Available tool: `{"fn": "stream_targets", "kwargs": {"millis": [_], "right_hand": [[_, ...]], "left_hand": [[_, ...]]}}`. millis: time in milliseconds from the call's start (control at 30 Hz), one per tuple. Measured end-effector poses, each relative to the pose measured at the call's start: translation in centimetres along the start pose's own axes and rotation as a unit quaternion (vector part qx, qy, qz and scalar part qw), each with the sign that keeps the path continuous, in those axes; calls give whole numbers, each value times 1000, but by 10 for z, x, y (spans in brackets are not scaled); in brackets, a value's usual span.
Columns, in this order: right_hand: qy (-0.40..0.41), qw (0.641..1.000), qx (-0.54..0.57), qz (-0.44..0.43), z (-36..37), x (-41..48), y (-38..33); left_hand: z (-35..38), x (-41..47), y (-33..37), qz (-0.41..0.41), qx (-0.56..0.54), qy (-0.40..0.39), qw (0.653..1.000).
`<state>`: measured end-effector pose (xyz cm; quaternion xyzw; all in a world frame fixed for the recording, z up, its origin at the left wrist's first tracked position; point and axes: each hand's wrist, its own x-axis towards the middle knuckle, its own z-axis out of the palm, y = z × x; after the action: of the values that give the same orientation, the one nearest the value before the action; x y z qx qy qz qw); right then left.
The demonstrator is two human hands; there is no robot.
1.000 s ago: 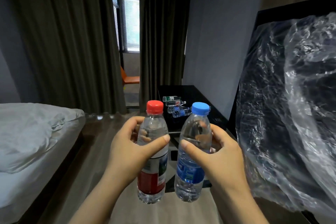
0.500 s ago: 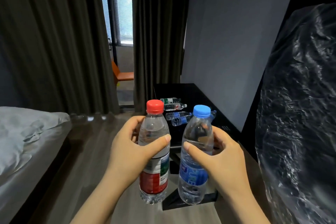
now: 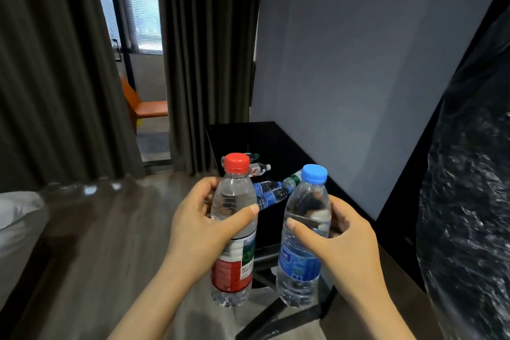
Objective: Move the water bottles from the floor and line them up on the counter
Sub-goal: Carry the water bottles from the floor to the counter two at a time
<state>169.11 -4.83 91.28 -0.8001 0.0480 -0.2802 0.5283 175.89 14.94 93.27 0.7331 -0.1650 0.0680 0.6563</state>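
My left hand (image 3: 201,232) grips a clear water bottle with a red cap and red label (image 3: 233,265), held upright in front of me. My right hand (image 3: 347,243) grips a second upright bottle with a blue cap and blue label (image 3: 300,265). Beyond them stands a low black counter (image 3: 276,141) against the grey wall. Several other bottles lie on their sides on it: a blue-labelled one (image 3: 269,193), a red-labelled one (image 3: 259,168) and a green-labelled one (image 3: 293,179), partly hidden behind the held bottles.
A bed with white bedding (image 3: 16,212) lies at the left edge. Dark curtains (image 3: 204,63) flank a gap with a window and an orange chair (image 3: 146,107). A large plastic-wrapped dark object (image 3: 469,215) fills the right side. Wood floor (image 3: 116,229) runs ahead.
The view has moved forward and turned right toward the black counter; the bed has slid out to the left. Both hands keep the same grip on their bottles.
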Motion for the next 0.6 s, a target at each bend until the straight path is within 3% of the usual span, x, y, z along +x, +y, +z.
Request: {"fn": "stream_targets", "kwargs": {"millis": [600], "right_hand": [[15, 996, 12, 82, 45, 226, 119]], "left_hand": [[74, 241, -96, -14, 10, -34, 999]]}}
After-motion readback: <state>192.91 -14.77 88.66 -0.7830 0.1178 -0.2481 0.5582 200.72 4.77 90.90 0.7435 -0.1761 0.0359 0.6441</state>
